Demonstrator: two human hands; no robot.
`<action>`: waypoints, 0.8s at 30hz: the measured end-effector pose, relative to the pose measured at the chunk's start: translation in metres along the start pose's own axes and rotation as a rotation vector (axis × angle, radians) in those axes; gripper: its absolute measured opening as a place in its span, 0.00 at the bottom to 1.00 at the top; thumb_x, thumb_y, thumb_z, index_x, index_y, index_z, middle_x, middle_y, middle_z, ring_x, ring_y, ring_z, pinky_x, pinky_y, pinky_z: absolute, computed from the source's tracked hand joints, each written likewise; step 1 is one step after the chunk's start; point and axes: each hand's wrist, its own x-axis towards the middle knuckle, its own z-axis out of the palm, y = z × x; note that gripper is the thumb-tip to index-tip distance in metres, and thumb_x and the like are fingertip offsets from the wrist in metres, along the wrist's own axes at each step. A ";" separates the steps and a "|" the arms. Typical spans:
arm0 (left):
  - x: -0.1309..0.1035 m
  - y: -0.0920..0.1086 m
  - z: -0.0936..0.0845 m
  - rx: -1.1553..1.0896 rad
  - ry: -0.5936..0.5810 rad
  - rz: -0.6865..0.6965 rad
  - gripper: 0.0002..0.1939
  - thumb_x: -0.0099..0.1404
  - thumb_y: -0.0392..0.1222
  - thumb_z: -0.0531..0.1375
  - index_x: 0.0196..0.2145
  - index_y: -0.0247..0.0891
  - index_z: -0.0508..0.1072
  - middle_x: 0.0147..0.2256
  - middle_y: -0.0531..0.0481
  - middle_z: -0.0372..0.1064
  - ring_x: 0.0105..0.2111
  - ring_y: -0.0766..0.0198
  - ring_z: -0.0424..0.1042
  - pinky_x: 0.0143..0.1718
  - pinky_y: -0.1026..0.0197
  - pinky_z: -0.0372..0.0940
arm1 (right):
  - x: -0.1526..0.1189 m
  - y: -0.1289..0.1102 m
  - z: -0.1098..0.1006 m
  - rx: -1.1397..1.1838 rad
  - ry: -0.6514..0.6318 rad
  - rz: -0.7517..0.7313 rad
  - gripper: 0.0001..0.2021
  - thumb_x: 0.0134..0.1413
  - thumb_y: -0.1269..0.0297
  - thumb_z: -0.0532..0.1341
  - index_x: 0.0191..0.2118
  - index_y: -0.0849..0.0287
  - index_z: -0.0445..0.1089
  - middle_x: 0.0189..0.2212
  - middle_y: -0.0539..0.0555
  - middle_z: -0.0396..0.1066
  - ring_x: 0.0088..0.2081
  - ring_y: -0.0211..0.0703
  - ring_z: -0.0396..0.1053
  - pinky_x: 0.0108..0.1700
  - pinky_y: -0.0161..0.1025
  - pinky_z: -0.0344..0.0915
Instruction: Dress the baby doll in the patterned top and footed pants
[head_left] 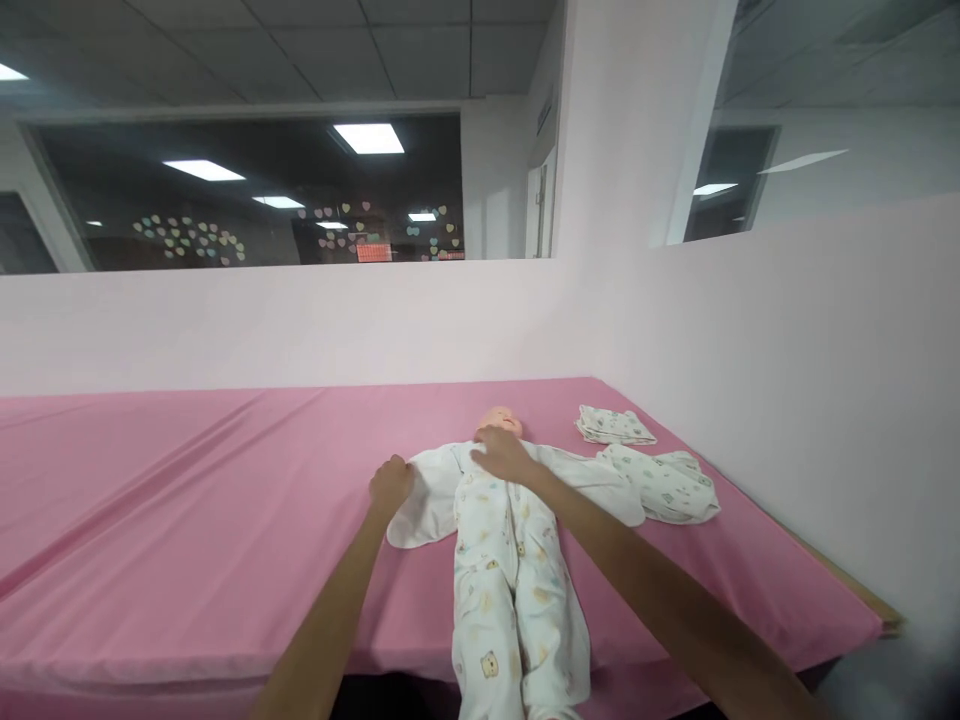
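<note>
Pink sheet (187,520) over a padded table, pale walls behind. Near edge: doll (501,420) on its back in a printed sleepsuit (510,570), legs toward the viewer, sleeves spread wide, likely to keep the front flat. Left hand (391,485) closed on the suit's spread sleeve end; right hand (501,452) open, pressed flat at the collar below the head. Farther right, loose garment (664,485); beyond, folded cloth (613,425). No containers.
</note>
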 end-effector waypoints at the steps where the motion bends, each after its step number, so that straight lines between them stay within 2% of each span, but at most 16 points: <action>1: 0.000 0.006 0.004 0.004 0.032 0.010 0.18 0.70 0.41 0.45 0.49 0.31 0.69 0.47 0.33 0.72 0.48 0.49 0.72 0.42 0.56 0.63 | 0.011 -0.011 0.006 -0.015 -0.049 -0.039 0.13 0.56 0.64 0.58 0.46 0.59 0.72 0.47 0.59 0.74 0.49 0.49 0.69 0.51 0.41 0.61; 5: -0.001 0.037 0.018 0.027 0.150 0.125 0.22 0.72 0.48 0.45 0.56 0.33 0.66 0.52 0.34 0.67 0.55 0.48 0.65 0.50 0.53 0.59 | 0.043 -0.036 0.028 -0.098 -0.205 -0.084 0.11 0.49 0.71 0.61 0.40 0.62 0.75 0.46 0.64 0.75 0.50 0.56 0.70 0.54 0.49 0.61; 8: -0.002 0.051 0.028 0.055 0.158 0.222 0.20 0.72 0.48 0.47 0.49 0.38 0.72 0.48 0.38 0.69 0.52 0.47 0.66 0.49 0.52 0.59 | 0.060 -0.037 0.039 -0.137 -0.295 -0.053 0.11 0.48 0.70 0.62 0.40 0.61 0.75 0.46 0.64 0.75 0.51 0.58 0.70 0.56 0.57 0.59; 11: -0.001 0.054 0.036 0.064 0.168 0.255 0.19 0.72 0.44 0.46 0.43 0.37 0.75 0.45 0.39 0.70 0.50 0.47 0.66 0.47 0.53 0.58 | 0.069 -0.034 0.045 -0.152 -0.372 -0.047 0.14 0.44 0.67 0.64 0.41 0.58 0.74 0.46 0.63 0.75 0.51 0.59 0.71 0.55 0.61 0.59; 18: 0.004 0.036 0.035 0.072 0.211 0.291 0.21 0.75 0.41 0.43 0.41 0.36 0.75 0.44 0.42 0.71 0.45 0.56 0.69 0.43 0.59 0.58 | 0.070 -0.022 0.046 -0.138 -0.413 -0.093 0.28 0.47 0.58 0.62 0.57 0.52 0.67 0.55 0.63 0.68 0.59 0.63 0.63 0.59 0.66 0.52; 21: 0.003 0.020 0.033 0.108 0.255 0.259 0.20 0.75 0.40 0.43 0.41 0.37 0.75 0.43 0.42 0.72 0.46 0.54 0.68 0.45 0.57 0.57 | 0.069 -0.016 0.039 -0.103 -0.434 -0.113 0.29 0.49 0.51 0.60 0.59 0.45 0.65 0.57 0.59 0.67 0.60 0.61 0.61 0.59 0.63 0.53; 24: 0.002 0.006 0.033 0.180 0.279 0.225 0.19 0.74 0.41 0.44 0.41 0.39 0.75 0.42 0.43 0.72 0.47 0.52 0.68 0.46 0.54 0.56 | 0.069 -0.014 0.033 -0.085 -0.440 -0.129 0.29 0.48 0.46 0.61 0.58 0.45 0.66 0.56 0.59 0.67 0.60 0.61 0.61 0.59 0.62 0.54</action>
